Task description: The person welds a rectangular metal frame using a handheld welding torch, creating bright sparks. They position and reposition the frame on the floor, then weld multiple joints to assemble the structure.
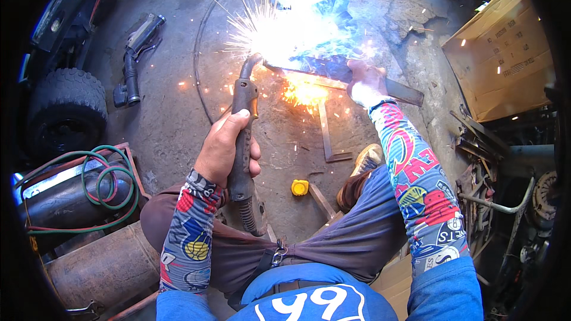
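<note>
My left hand is wrapped round the black handle of a welding torch, thumb along its top. The torch's bent neck points up and away, and its tip meets a blinding white-blue arc that throws sparks. Just right of the arc, my right hand is closed on a flat metal bar, near the bar's right part. Glare washes out the fingers and hides the metal at the weld. Below the bar, an L-shaped metal piece lies on the concrete floor.
A yellow tape measure sits between my legs. At left are gas cylinders, coiled green and red hoses, a black tyre and a dark tool. A cardboard box and scrap metal stand at right.
</note>
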### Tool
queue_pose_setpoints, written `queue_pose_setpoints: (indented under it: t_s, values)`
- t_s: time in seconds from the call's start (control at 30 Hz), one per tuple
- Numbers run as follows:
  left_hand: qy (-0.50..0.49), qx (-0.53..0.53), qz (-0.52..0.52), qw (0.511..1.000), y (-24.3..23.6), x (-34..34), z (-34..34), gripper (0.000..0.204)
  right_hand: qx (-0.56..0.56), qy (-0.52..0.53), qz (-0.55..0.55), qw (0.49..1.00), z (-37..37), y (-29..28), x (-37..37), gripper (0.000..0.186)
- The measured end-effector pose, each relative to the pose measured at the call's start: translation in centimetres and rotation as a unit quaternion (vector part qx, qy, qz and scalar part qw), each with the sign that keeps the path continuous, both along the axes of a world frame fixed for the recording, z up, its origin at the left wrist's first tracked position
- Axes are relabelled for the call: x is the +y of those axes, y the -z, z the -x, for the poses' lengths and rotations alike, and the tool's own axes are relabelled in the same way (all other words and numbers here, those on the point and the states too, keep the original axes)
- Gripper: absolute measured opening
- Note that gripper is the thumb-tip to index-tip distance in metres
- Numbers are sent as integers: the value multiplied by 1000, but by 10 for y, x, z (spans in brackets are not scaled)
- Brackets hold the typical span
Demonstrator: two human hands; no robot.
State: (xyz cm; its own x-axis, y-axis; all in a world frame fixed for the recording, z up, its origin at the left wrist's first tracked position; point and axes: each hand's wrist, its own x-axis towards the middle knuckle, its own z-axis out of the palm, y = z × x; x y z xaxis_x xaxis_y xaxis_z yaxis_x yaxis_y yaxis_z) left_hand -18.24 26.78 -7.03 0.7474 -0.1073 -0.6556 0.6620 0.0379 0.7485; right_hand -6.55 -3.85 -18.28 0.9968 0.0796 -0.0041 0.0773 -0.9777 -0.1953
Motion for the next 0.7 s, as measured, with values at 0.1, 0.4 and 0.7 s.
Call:
queue_pose_setpoints:
  t_s: [0.1,0.4,0.7]
  values:
    - [-6,-12,-3,1000,-1,0,1,42,29,3,-13,1000,-1,-4,0,28]
    - [-24,-5,23,999,-5,3,6,38,37,14,-24,999,0,-10,3,18]
    - [-7,2,-8,1000,-6,2,3,40,35,13,-27,999,-2,-9,2,37]
